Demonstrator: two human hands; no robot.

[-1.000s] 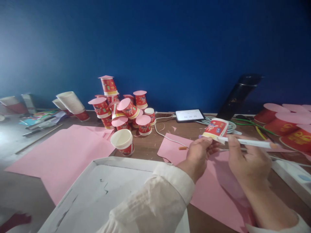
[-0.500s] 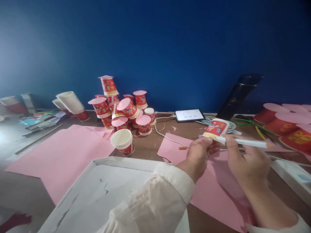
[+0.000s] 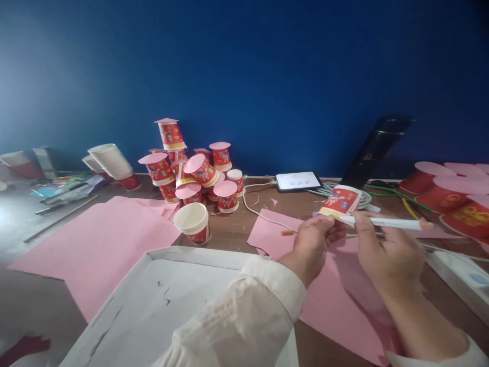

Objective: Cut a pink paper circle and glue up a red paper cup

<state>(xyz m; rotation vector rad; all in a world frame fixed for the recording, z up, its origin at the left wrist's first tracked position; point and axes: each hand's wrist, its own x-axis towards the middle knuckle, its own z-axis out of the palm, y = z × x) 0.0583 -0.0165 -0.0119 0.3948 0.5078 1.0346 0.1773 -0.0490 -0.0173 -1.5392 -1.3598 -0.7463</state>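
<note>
My left hand (image 3: 313, 242) is closed on the lower rim of a red paper cup (image 3: 342, 200), printed with a pattern and a yellow band. The cup tilts above the table. In the fingers of my right hand (image 3: 387, 255) is a white pen (image 3: 397, 223) with an orange end, its tip pointing left at the cup's yellow band. Whether the tip touches is hard to make out. Below both hands lies a pink paper sheet (image 3: 336, 300), with a small orange cap (image 3: 287, 233) near my left wrist.
Stacked red cups with pink discs (image 3: 200, 171) stand by the wall, near nested cups (image 3: 193, 221). A white tray (image 3: 194, 252) and pink paper (image 3: 114, 239) lie left. Behind are a phone (image 3: 298, 181) and black flask (image 3: 372, 153); larger red cups (image 3: 454, 193) stand right.
The cup and the pen have shifted very slightly in my hands. Both hands keep nearly the same place, and everything else stays where it was.
</note>
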